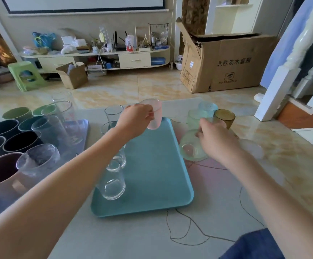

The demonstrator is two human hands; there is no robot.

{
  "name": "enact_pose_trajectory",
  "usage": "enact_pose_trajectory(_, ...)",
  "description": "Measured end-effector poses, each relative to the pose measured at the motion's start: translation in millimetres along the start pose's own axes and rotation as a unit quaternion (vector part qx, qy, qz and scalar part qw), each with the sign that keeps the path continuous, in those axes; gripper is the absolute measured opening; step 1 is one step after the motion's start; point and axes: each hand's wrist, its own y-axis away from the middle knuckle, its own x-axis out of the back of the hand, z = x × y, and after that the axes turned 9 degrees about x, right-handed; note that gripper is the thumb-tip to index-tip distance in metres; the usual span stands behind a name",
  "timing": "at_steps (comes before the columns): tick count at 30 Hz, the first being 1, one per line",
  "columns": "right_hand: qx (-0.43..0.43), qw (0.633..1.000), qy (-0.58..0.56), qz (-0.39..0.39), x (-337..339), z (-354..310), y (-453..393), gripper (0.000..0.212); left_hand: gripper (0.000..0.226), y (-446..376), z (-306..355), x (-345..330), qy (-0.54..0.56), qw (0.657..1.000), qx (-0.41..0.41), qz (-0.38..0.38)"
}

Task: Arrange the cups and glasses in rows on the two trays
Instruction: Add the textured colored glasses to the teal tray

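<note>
Left fingers (150, 114) pinched on the near side of a pink cup (154, 114), left hand (135, 120) holding it upright in the air over the far end of the teal tray (157, 165). Right fingers (200, 132) curled round a pale green glass (192, 146), right hand (215, 141) holding it tipped on its side, open mouth toward the camera, just off the tray's right edge and above the tabletop (226, 212). Down the tray's left side, a row of clear glasses (112, 182), partly hidden behind the left forearm, nearest one lowest in view, farthest at the far left corner. Rest of the tray bare teal. Beyond the right hand, on the tabletop: a green glass (194, 116), a blue glass (208, 108) and an amber glass (224, 117), close together, upright. To the left, on a lilac tray (83, 131), rows of cups (2, 128) in green, dark blue, black and maroon, with tall clear glasses (62, 118) along their right side. Whether those rows touch, hard to tell. Thin dark line pattern across the tabletop near the front edge. Farther back, on the tiled floor, a big cardboard box (226, 66), a small open box (73, 75), a green stool (25, 75), and a low cabinet (95, 58) cluttered on top.
</note>
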Motion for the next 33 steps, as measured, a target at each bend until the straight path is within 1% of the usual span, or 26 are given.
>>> enact_pose_trajectory(4, 0.026, 1.000, 0.000, -0.014, -16, -23, -18, 0.010, 0.018, -35, -29, 0, -0.028, 0.999, 0.040, -0.015)
enact_pose_trajectory(8, 0.015, 0.996, -0.038, -0.075, -36, -29, -22, 0.006, 0.014, -59, -49, -10, -0.048, 0.997, 0.040, -0.050)
enact_pose_trajectory(11, 0.018, 0.994, -0.065, -0.087, -44, -36, -22, 0.002, 0.018, -65, -56, -21, -0.071, 0.995, 0.038, -0.065)
enact_pose_trajectory(13, 0.024, 0.992, -0.078, -0.093, -48, -39, -22, 0.005, 0.018, -68, -60, -30, -0.067, 0.994, 0.045, -0.079)
enact_pose_trajectory(17, 0.037, 0.991, -0.062, -0.113, -53, -43, -21, 0.004, 0.018, -73, -68, -43, -0.072, 0.991, 0.058, -0.101)
enact_pose_trajectory(20, 0.046, 0.990, -0.050, -0.125, -58, -43, -21, 0.009, 0.016, -78, -73, -43, -0.087, 0.988, 0.041, -0.124)
enact_pose_trajectory(24, 0.043, 0.988, -0.060, -0.137, -61, -46, -21, 0.005, 0.015, -79, -78, -39, -0.102, 0.982, 0.029, -0.155)
enact_pose_trajectory(26, 0.041, 0.987, -0.064, -0.143, -61, -47, -20, 0.003, 0.015, -79, -79, -37, -0.110, 0.981, 0.016, -0.158)
enact_pose_trajectory(29, 0.032, 0.985, -0.076, -0.149, -61, -49, -19, 0.010, 0.015, -75, -81, -36, -0.129, 0.979, -0.003, -0.157)
enact_pose_trajectory(33, 0.024, 0.982, -0.108, -0.151, -62, -52, -18, 0.013, 0.021, -70, -83, -32, -0.106, 0.983, 0.002, -0.150)
